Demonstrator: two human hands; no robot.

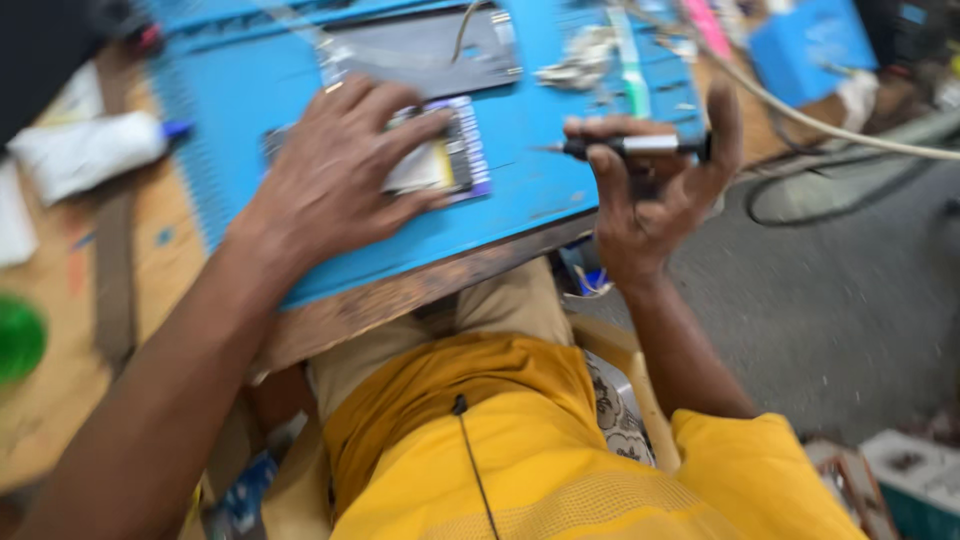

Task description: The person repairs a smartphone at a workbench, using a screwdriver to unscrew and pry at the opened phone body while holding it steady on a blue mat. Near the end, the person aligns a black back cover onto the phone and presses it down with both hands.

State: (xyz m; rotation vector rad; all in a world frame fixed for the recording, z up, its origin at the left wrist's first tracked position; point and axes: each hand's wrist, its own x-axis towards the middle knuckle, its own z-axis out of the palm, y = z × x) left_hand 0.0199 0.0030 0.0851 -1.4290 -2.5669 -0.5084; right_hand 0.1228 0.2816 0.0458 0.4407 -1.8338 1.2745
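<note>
Left hand [330,180] lies flat, fingers spread, pinning the opened phone [440,160] on the blue mat [540,190]. Right hand [650,190] at 3 o'clock pinches a thin screwdriver [630,147]. Phone looks light and fragile; I'd hold it by the edges.

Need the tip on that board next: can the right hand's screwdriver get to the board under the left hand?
Probably yes: the right hand holds the screwdriver with its tip toward the board; only bare blue mat lies between. The left hand covers the board's left part.
</note>
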